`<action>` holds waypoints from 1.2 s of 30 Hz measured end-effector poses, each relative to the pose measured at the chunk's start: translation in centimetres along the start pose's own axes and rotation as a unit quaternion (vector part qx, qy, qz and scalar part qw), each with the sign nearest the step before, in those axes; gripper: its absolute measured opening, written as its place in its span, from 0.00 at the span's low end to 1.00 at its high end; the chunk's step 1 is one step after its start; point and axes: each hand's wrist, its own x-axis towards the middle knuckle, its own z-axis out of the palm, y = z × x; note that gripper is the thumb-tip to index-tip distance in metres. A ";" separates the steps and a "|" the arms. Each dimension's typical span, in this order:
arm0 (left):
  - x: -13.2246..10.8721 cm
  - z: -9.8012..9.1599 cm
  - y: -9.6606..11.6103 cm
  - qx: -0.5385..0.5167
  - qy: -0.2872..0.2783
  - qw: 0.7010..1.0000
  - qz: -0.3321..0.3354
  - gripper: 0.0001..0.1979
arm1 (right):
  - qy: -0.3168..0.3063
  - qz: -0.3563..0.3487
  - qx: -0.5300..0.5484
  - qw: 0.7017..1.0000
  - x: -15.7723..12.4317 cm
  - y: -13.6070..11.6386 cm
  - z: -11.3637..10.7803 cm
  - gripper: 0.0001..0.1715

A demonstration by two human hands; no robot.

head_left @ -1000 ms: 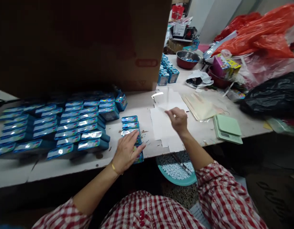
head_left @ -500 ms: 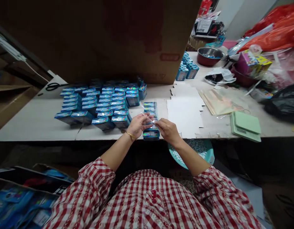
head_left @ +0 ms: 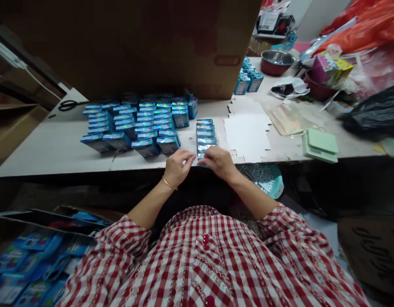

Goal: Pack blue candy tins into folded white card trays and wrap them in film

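Left hand (head_left: 180, 168), right hand (head_left: 218, 163), blue box row (head_left: 205, 135)

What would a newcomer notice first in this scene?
Rows of small blue boxes with shiny holographic tops crowd the white bench, left of the hands. The person's left hand and right hand meet at a short column of the same boxes. Bright orange plastic bags heap at upper right.

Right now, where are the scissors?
In the head view, the black-handled scissors lie at the left end of the white table, left of the rows of blue boxes and by the big cardboard box.
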 end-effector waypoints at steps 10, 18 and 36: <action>4.6 -1.4 2.3 -0.069 0.088 0.993 -0.030 0.09 | -0.016 0.056 -0.179 0.982 0.5 -1.8 -5.5 0.15; 7.5 1.7 -0.1 -0.211 0.139 0.963 -0.088 0.06 | -0.105 0.286 -0.227 0.925 -0.3 5.4 -3.6 0.19; 17.0 6.7 -4.9 -0.540 0.155 0.760 -0.325 0.12 | 0.300 0.395 0.523 0.693 12.4 12.9 1.0 0.11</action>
